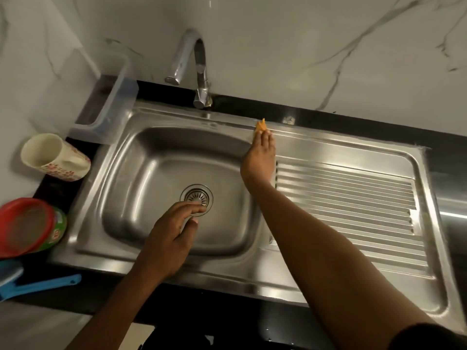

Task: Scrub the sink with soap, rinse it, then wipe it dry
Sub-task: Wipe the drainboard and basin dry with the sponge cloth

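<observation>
Your left hand [169, 238] is hovering over the basin just short of the drain [196, 197], fingers loosely extended and spread, gripping nothing. The sink [227, 276] is lying long axis left to right, basin at left, ribbed drainboard [346, 198] at right. Your right hand [259, 160] is reaching to the back rim between the two, straight fingers pressing a small orange scrubber [260, 126], its free corner pointing toward the wall.

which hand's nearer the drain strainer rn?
Left. The left hand is over the basin, its fingertips at the front edge of the drain strainer. The right hand is away at the back rim of the sink, pressing an orange pad.
</observation>
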The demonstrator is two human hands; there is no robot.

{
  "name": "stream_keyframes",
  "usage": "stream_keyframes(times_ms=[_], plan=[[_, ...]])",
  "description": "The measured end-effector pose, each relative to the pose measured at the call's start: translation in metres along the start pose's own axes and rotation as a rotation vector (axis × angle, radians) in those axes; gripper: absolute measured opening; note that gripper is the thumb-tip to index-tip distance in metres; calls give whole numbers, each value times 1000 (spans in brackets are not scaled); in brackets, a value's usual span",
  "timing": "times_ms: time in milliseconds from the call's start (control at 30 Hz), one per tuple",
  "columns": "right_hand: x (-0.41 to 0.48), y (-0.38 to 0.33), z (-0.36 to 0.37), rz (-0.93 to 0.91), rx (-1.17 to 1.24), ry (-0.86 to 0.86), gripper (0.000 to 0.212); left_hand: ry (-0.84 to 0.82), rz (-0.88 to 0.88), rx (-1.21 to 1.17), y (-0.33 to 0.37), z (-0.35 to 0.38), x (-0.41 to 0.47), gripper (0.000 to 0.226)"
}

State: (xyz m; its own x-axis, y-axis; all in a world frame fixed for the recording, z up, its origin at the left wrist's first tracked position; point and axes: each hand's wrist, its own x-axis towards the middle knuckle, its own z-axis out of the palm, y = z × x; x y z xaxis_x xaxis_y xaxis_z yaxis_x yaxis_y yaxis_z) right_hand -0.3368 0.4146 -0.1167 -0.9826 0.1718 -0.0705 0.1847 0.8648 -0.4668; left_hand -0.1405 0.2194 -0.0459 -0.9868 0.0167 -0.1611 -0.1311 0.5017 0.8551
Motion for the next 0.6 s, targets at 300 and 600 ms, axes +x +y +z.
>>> stream_keyframes(times_ms=[300,600], plan=[[-6,-23,-11,-346,27,-393,50,52,5,-26,-13,-52,-19,32],[-81,14,-40,-583,-809,-861,43,40,-24,-27,-33,-93,-47,38]])
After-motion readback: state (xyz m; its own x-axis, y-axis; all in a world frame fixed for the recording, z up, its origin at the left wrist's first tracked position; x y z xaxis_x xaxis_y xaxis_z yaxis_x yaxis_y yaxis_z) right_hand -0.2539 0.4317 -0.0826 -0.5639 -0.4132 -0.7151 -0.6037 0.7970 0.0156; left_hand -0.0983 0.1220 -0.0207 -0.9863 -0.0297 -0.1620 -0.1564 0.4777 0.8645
